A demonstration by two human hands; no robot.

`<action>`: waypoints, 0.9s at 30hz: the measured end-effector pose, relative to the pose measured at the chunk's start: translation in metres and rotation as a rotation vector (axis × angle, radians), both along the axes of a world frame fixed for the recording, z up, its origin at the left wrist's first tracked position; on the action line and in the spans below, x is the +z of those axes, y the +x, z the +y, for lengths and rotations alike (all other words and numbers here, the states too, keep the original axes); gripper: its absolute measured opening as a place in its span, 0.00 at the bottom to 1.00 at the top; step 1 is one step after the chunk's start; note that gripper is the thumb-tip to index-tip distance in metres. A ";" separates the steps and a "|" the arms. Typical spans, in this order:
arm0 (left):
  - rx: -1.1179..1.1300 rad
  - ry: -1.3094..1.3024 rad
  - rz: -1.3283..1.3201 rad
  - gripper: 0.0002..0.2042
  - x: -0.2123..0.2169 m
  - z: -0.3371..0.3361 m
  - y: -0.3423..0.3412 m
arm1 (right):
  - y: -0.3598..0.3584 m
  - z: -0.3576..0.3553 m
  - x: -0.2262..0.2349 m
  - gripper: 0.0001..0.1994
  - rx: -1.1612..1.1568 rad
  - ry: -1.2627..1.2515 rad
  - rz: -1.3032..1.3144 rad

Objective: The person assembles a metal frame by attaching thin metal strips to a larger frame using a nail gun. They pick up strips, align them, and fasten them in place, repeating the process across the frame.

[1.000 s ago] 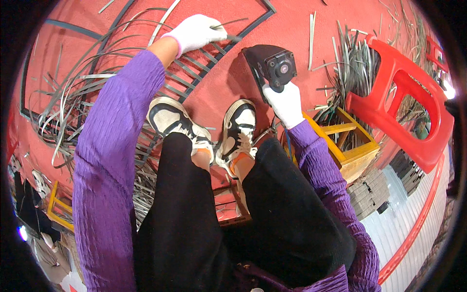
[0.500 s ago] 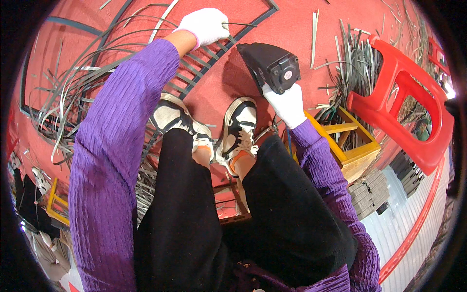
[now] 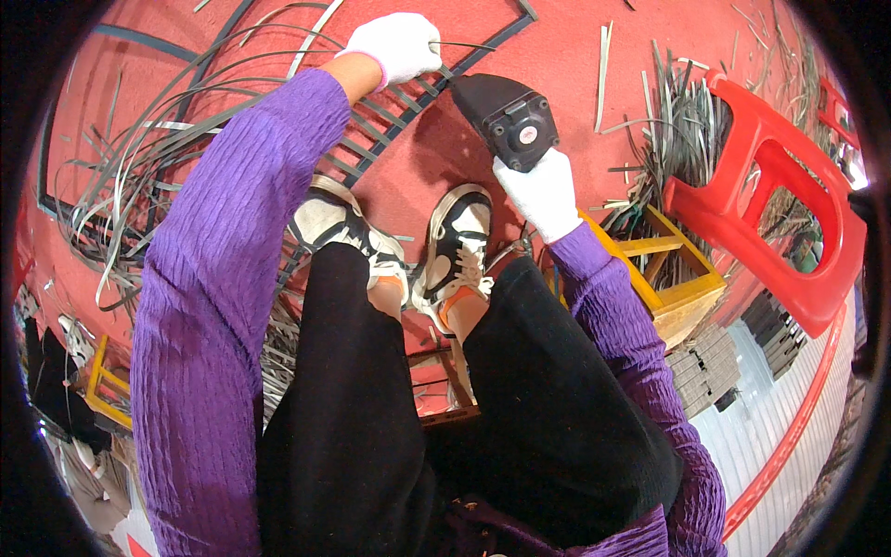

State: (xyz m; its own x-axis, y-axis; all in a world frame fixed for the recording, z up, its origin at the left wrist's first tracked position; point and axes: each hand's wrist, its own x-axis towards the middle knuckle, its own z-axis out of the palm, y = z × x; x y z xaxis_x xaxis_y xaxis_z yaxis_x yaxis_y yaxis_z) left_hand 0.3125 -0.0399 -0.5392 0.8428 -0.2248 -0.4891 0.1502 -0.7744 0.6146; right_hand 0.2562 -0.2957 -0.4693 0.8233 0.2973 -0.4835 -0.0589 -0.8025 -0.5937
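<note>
Since the last second the black power tool (image 3: 506, 121) is creeping toward the left hand (image 3: 401, 44). The right hand (image 3: 546, 190) is clenching its rear, nose forward; the left hand is pinching a thin strip (image 3: 464, 45) just ahead, steadying the slatted frame (image 3: 371, 130).

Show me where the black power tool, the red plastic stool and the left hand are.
black power tool (image 3: 509, 123), head view, on its rear housing.
red plastic stool (image 3: 742, 200), head view, on its side frame.
left hand (image 3: 401, 45), head view, on the back of the white glove.
</note>
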 end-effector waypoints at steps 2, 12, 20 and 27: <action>-0.025 -0.002 -0.017 0.10 -0.003 0.002 0.000 | 0.002 0.000 0.002 0.13 -0.024 0.049 0.021; 0.126 -0.077 -0.199 0.14 -0.014 -0.012 0.017 | 0.009 -0.011 0.005 0.08 -0.066 0.045 0.035; 0.002 0.053 -0.159 0.12 -0.014 -0.018 0.024 | 0.011 -0.011 0.001 0.08 -0.088 0.073 0.024; -0.039 0.088 -0.150 0.12 -0.016 -0.018 0.028 | 0.014 -0.005 0.002 0.08 -0.143 0.087 0.085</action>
